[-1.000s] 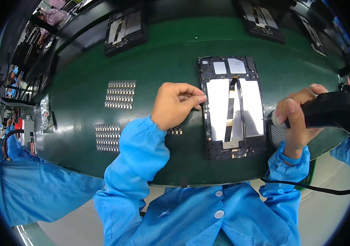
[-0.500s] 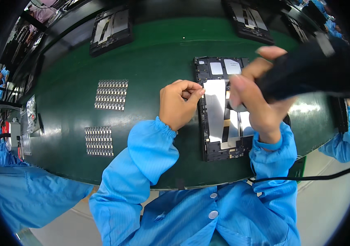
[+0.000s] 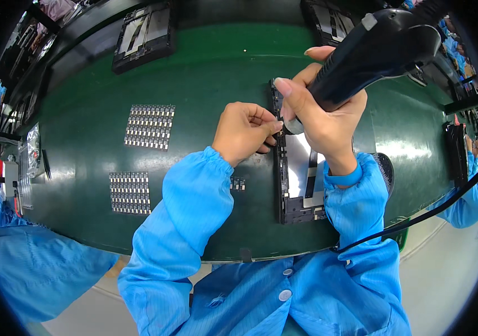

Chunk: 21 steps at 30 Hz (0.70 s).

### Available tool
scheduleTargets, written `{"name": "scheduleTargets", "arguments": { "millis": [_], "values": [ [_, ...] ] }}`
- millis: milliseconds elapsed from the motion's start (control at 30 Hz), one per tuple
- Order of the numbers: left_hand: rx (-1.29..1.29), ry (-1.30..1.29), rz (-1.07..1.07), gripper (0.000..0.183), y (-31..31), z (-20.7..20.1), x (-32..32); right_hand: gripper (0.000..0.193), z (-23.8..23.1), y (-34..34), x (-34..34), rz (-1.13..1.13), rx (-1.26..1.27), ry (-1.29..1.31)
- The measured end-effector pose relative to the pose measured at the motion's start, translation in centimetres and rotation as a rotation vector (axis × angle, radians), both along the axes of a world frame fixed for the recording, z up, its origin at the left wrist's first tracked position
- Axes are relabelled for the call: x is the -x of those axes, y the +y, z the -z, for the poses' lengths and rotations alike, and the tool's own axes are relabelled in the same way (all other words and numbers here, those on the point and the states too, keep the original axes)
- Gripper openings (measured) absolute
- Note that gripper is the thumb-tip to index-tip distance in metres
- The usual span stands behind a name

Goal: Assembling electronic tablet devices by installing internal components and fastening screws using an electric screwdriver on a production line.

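Observation:
A black tablet-like housing with silver panels lies in front of me, partly covered by my right hand. At its left edge, my left hand has thumb and forefinger pinched together; whatever sits between the fingertips is too small to make out. Wrapped around a thick black hand tool is my right hand. The tool slants down to the left. A grey round piece shows below my right thumb, close to the left fingertips and over the housing's edge.
Two sheets of small parts lie on the green table at left, with a short strip beside my left sleeve. More housings stand at the back. A black cable crosses at right. Co-workers' blue sleeves flank me.
My right hand has moved left with the black tool, bringing its lower end close to my left fingertips. The left hand stays at the housing's left edge, still pinched.

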<state>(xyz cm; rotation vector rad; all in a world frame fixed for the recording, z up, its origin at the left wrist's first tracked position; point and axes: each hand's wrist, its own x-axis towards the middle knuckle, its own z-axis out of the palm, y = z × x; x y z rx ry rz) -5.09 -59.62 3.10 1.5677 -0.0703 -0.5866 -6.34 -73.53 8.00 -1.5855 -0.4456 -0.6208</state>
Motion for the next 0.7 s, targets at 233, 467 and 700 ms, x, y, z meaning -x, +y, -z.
{"name": "scheduleTargets", "arguments": {
  "millis": [233, 467, 700],
  "values": [
    [-0.009, 0.043, 0.005, 0.011, -0.1, -0.2, -0.1, 0.043, 0.3, 0.0, -0.3, -0.009, 0.004, 0.019],
    [-0.011, 0.042, 0.005, 0.01, -0.2, 0.0, -0.2, 0.042, 0.4, 0.1, -0.4, -0.012, 0.007, 0.053],
    [-0.036, 0.024, 0.004, 0.01, 0.0, -0.1, 0.0, 0.045, 1.1, 0.2, 0.1, -0.065, 0.091, -0.033]
  ]
}}
